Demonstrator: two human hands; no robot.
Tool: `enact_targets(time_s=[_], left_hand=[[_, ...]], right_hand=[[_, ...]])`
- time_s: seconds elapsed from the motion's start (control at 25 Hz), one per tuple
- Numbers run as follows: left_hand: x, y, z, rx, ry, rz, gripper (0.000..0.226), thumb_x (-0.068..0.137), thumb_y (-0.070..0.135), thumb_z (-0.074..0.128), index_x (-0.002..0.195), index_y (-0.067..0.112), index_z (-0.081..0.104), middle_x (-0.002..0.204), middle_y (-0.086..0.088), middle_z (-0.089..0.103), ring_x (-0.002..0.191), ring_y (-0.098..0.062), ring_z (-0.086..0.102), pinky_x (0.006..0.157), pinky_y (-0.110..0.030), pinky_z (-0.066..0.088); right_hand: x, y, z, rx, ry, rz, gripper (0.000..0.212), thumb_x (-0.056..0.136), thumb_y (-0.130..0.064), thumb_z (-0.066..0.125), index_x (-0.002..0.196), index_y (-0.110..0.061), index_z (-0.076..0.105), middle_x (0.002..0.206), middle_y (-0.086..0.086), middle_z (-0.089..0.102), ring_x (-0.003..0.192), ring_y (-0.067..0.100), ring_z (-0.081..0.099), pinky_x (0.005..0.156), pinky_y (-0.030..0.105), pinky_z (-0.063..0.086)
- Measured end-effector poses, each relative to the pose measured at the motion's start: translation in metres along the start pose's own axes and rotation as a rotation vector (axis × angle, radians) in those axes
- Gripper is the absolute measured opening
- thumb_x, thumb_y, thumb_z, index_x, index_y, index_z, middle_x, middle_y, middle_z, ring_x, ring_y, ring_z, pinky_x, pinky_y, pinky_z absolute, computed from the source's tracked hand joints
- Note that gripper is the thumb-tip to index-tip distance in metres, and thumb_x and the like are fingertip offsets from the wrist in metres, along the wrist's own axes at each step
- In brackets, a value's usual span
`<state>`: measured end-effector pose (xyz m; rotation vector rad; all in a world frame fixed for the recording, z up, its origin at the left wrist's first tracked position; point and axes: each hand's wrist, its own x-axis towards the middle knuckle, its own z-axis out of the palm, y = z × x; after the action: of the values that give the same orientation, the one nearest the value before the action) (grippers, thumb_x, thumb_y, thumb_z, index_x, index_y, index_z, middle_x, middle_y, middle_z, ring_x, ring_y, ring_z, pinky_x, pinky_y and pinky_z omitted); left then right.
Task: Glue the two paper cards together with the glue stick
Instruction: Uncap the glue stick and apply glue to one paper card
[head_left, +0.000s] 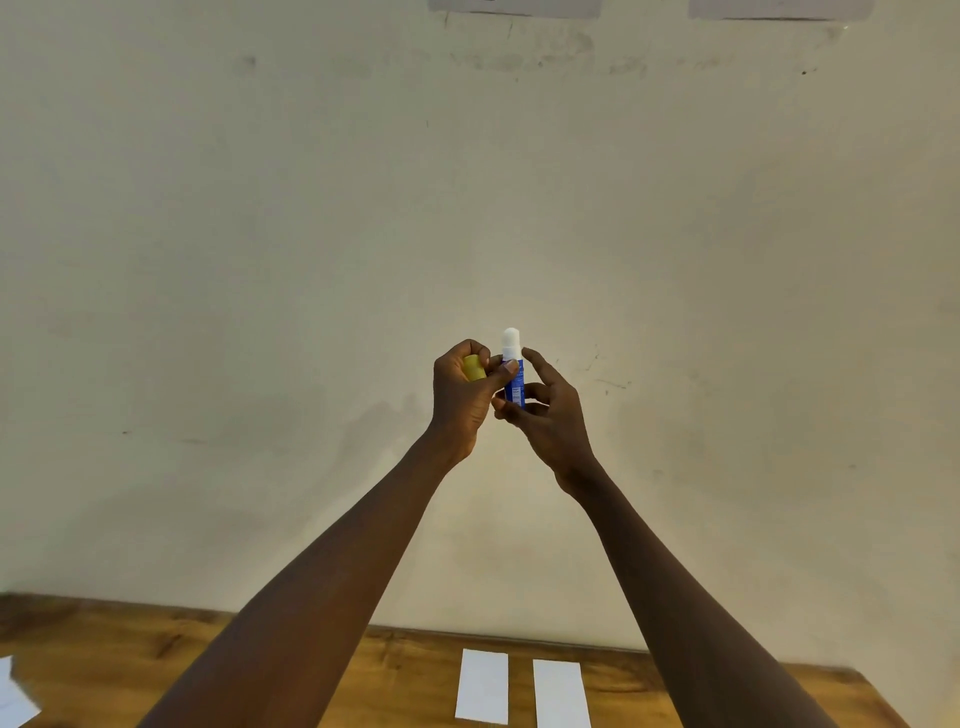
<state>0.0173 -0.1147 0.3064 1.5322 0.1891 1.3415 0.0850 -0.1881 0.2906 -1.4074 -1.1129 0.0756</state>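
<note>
Both arms are raised in front of the wall. My right hand (545, 410) holds a blue glue stick (514, 387) upright by its lower body, its white glue tip showing at the top. My left hand (462, 395) grips the yellow cap (474, 368) in curled fingers, and its thumb touches the blue tube. Two white paper cards lie side by side on the wooden table below: the left card (482, 686) and the right card (560, 693), with a narrow gap between them.
The wooden table (405, 675) runs along the bottom of the view against a stained beige wall (311, 260). Another white sheet (13, 696) pokes in at the far left edge of the table.
</note>
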Motion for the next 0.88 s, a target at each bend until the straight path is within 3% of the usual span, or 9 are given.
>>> enact_targets(time_s=[0.24,0.44,0.72,0.88], left_hand=[[-0.015,-0.027,-0.005,0.023,0.003,-0.105,0.029,0.079,0.005,0.064,0.065,0.017,0.041,0.082,-0.009,0.058,0.08,-0.025,0.06,0.054,-0.012,0.052],[-0.029,-0.062,-0.01,0.036,0.005,-0.197,0.029,0.078,0.005,0.065,0.065,0.015,0.041,0.075,-0.005,0.058,0.072,-0.019,0.06,0.05,-0.01,0.051],[-0.046,-0.134,-0.017,0.077,-0.014,-0.338,0.028,0.076,0.007,0.067,0.066,0.016,0.042,0.087,-0.012,0.064,0.083,-0.024,0.063,0.058,-0.014,0.052],[-0.067,-0.179,-0.03,0.052,-0.042,-0.457,0.026,0.076,0.004,0.066,0.067,0.014,0.045,0.077,-0.001,0.065,0.065,-0.002,0.066,0.062,-0.012,0.053]], right_hand=[[-0.012,0.025,0.012,0.023,0.016,-0.022,0.055,0.078,0.002,0.063,0.127,-0.009,0.04,0.124,0.019,0.054,0.084,0.026,0.062,0.063,0.016,0.054],[-0.026,0.064,0.023,0.003,0.016,0.005,0.057,0.078,0.005,0.06,0.124,-0.013,0.03,0.105,0.022,0.061,0.064,0.023,0.063,0.056,0.016,0.054],[-0.036,0.138,0.039,-0.081,-0.046,0.037,0.049,0.081,0.002,0.058,0.123,-0.008,0.033,0.104,0.011,0.053,0.066,0.021,0.061,0.051,0.01,0.052],[-0.054,0.186,0.049,-0.074,-0.051,0.134,0.042,0.083,-0.003,0.058,0.12,-0.005,0.038,0.098,0.011,0.052,0.063,0.017,0.06,0.05,0.009,0.051]])
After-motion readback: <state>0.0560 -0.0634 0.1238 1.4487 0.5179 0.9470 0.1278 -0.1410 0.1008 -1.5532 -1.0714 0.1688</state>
